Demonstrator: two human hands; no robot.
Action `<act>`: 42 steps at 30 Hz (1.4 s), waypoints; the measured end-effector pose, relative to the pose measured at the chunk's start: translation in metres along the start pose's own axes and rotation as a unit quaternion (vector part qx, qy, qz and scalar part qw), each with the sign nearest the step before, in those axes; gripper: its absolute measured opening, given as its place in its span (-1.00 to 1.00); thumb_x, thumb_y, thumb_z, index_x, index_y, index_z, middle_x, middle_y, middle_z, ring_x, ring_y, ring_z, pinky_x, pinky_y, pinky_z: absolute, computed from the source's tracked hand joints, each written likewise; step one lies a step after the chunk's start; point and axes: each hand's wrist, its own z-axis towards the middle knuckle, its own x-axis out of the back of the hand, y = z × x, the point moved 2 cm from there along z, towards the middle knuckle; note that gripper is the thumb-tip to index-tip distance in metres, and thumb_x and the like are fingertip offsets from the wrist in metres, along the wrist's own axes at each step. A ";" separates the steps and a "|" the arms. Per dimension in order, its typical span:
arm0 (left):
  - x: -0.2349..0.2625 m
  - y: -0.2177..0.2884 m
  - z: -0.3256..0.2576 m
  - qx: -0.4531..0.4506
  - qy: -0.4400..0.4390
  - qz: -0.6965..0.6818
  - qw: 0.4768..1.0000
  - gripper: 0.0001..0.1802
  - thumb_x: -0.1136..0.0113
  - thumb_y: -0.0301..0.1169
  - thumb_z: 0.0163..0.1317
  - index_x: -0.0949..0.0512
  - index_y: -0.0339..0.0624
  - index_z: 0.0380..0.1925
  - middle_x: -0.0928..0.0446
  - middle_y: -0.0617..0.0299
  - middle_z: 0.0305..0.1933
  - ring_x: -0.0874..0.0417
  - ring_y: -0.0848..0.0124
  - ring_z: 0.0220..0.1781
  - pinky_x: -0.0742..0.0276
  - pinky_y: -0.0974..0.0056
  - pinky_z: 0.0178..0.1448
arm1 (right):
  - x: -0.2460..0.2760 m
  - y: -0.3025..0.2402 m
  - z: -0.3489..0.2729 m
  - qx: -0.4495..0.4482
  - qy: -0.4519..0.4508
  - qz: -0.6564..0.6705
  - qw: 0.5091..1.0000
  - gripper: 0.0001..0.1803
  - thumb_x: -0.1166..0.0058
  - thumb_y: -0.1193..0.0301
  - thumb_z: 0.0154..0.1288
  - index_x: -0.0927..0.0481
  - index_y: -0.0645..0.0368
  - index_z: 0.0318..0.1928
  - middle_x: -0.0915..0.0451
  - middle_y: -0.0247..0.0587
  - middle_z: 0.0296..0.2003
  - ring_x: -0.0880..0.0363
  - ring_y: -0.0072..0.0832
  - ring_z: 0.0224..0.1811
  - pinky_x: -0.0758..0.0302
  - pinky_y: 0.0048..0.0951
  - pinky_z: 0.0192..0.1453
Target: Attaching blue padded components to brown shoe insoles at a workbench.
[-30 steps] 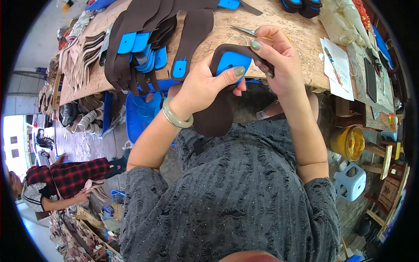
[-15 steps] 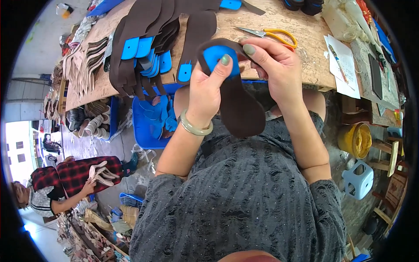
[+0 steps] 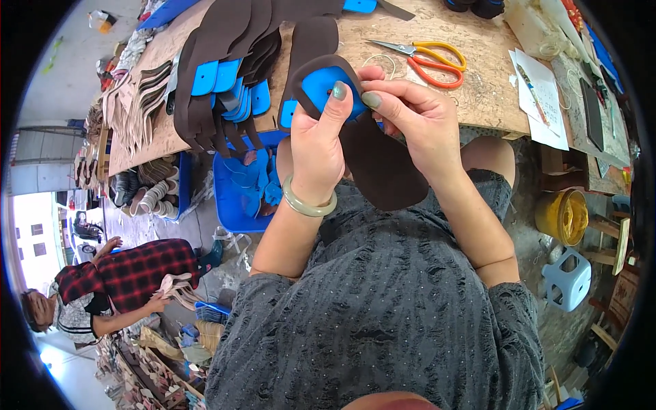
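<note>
Hands meet over the near edge of the bench (image 3: 478,102); I see the left hand (image 3: 318,147) wrapped around a dark brown insole (image 3: 386,167), its thumb pressed flat on the blue heel patch (image 3: 321,85) at the insole's upper end; the right hand (image 3: 413,119) pinches the same end from the other side, thumb and forefinger closed together on the rim just beside the patch. The insole hangs off the bench edge, its heel end up at the edge and its long brown body running down toward my lap, over the grey patterned shirt (image 3: 383,314); a pale green bangle (image 3: 309,203) sits on the left wrist.

On the bench, toward its far left, a fan of brown insoles with blue patches (image 3: 225,75) lies overlapped; one more single insole (image 3: 311,44) lies just behind the left hand; orange-handled scissors (image 3: 424,55) rest near the middle of the bench, just beyond the right hand, blades pointing left; a white paper sheet (image 3: 540,96) lies toward the right end. Below the bench edge at left stands a blue tray (image 3: 236,198) with what look like blue cut pieces, though I cannot tell them clearly; a yellow bucket (image 3: 562,215) and a pale blue stool (image 3: 567,277) stand on the floor at right; a person in a red checked shirt (image 3: 130,273) works at lower left, holding pale insoles.
</note>
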 end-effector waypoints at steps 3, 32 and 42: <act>0.001 0.000 -0.001 0.011 -0.005 -0.003 1.000 -0.63 -0.03 -0.25 0.37 -0.41 -0.36 -0.03 -0.50 -0.09 0.03 -0.60 0.27 -0.04 -0.60 0.23 -0.04 | 0.001 0.002 0.000 -0.015 -0.002 -0.013 1.000 -0.81 -0.18 0.41 0.24 -0.68 0.23 -0.19 -0.57 -0.45 -0.47 -0.42 -0.79 -0.50 -0.37 -0.74 -0.42; 0.029 -0.016 -0.004 0.088 0.010 -0.141 0.986 -0.81 -0.13 -0.36 0.23 -0.52 -0.28 -0.30 -0.45 0.03 0.07 -0.43 0.22 0.18 -0.35 0.15 0.23 | 0.003 0.021 -0.005 -0.153 -0.099 0.230 0.956 -0.74 -0.12 0.63 0.16 -0.53 0.18 -0.11 -0.53 -0.41 -0.24 -0.48 -0.69 -0.16 -0.43 -0.60 0.01; 0.035 -0.012 -0.001 0.068 -0.010 -0.191 0.979 -0.81 -0.05 -0.37 0.30 -0.47 -0.29 -0.24 -0.52 0.10 -0.23 -0.48 0.21 0.07 -0.32 0.11 0.25 | -0.005 -0.011 -0.018 0.295 -0.131 -0.286 0.902 -0.80 -0.26 0.59 -0.04 -0.57 0.15 -0.35 -0.54 -0.30 -0.39 -0.54 -0.27 -0.22 -0.44 -0.36 -0.10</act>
